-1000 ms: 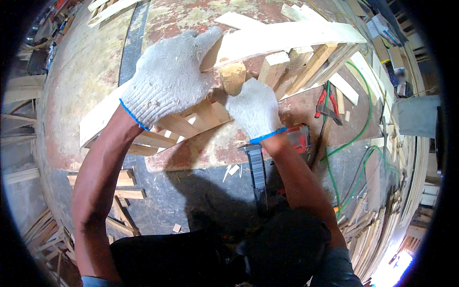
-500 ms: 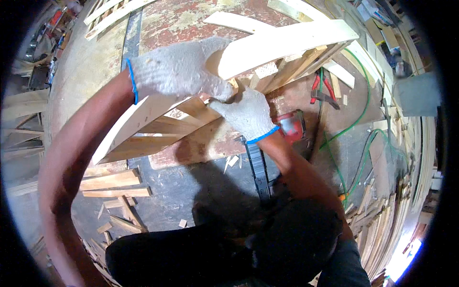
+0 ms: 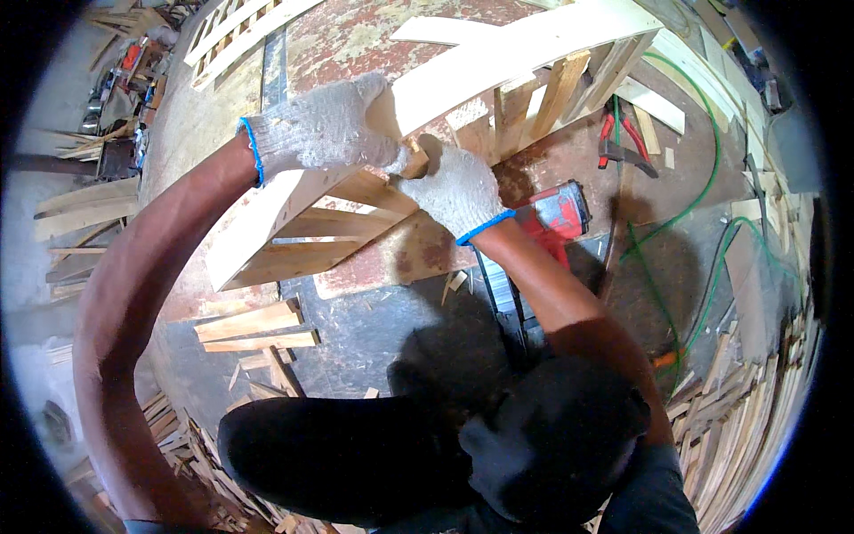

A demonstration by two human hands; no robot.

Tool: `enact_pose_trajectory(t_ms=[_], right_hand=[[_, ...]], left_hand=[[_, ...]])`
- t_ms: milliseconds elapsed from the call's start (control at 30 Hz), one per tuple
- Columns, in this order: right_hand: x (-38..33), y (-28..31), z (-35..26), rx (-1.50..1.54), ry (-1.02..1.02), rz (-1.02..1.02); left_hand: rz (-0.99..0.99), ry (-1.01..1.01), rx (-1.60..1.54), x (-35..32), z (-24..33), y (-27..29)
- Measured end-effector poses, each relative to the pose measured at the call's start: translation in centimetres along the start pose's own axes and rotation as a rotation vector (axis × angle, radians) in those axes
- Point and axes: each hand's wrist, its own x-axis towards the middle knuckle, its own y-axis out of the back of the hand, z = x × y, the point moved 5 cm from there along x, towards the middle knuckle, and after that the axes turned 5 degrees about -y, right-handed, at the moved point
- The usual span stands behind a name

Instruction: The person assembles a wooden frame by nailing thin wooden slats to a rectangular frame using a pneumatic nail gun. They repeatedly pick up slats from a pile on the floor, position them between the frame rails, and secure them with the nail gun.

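The frame (image 3: 374, 116), a slatted wooden assembly with a long pale top board, is held tilted above a rusty table (image 3: 356, 36). Its top board is clasped from above by the gloved left hand (image 3: 325, 133), fingers curled over the edge. Just beside it, a small wooden block (image 3: 414, 162) is pinched against the frame by the gloved right hand (image 3: 455, 189). Further right, a red nail gun (image 3: 556, 214) lies on the table, then red pliers (image 3: 623, 142) and a green hose (image 3: 703, 187).
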Motion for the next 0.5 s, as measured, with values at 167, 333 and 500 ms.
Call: enact_pose_trajectory(t_ms=[167, 333, 500], right_hand=[[-0.3, 0.7, 0.0, -0.057, -0.019, -0.056], [1.4, -0.8, 1.1, -0.087, -0.008, -0.106], [1.5, -0.7, 0.3, -0.097, 0.001, -0.056]], left_hand=[[-0.07, 0.028, 0.001, 0.6, 0.4, 0.1], [-0.096, 0.1, 0.064, 0.4, 0.9, 0.0], [-0.046, 0.091, 0.017, -0.1, 0.6, -0.1]])
